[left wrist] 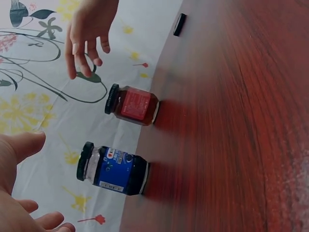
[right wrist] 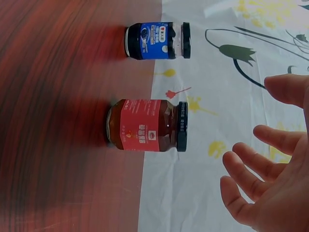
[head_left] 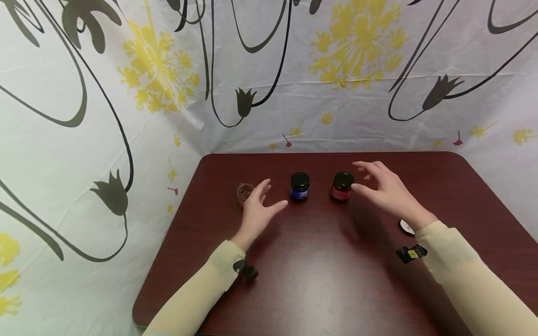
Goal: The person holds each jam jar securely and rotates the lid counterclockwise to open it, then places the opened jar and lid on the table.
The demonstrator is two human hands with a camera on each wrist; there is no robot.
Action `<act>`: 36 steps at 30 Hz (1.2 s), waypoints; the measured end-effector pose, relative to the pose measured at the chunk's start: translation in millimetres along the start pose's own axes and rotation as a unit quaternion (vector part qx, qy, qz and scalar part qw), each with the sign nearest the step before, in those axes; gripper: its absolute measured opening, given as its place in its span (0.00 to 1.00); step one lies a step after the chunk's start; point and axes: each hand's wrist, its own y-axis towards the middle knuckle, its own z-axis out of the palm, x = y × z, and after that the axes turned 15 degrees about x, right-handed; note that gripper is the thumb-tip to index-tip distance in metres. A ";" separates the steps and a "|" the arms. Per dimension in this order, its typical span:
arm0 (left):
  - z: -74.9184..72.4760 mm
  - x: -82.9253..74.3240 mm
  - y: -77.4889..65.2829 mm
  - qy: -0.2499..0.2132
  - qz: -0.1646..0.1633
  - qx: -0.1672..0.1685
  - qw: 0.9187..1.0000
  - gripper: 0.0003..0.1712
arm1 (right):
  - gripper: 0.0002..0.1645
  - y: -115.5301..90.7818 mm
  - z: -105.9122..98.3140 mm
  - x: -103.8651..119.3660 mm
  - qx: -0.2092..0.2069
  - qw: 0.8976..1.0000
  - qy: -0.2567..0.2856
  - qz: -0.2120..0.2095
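Observation:
My left hand (head_left: 257, 213) hovers over the table with thumb and fingers spread, holding nothing. Just behind its fingers, partly covered by them, stands an open glass jar (head_left: 245, 190). A blue-labelled jar (head_left: 300, 187) with a black lid stands upright to the right of that hand. My right hand (head_left: 384, 189) is also spread and holds nothing, its fingertips close to a red-labelled jar (head_left: 342, 187) with a black lid. In the right wrist view the red-labelled jar (right wrist: 145, 125) is nearest that hand, apart from the fingers.
A loose round lid (head_left: 407, 227) lies on the table near the right wrist; the left wrist view shows this lid (left wrist: 179, 24) edge-on. The dark red wooden table (head_left: 311, 266) ends at a flower-patterned cloth (head_left: 269, 60) behind and at the sides.

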 end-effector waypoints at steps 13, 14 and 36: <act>15.0 6.0 19.2 0.019 -0.007 0.012 1.000 0.47 | 0.35 4.7 4.7 8.0 0.014 1.000 0.011 -0.010; 15.9 6.1 19.9 0.019 -0.008 0.011 1.000 0.47 | 0.35 5.1 5.0 8.6 0.015 1.000 0.011 -0.011; 27.3 16.7 38.1 0.039 -0.041 -0.003 0.998 0.48 | 0.35 16.6 6.6 18.5 0.028 1.000 0.010 -0.010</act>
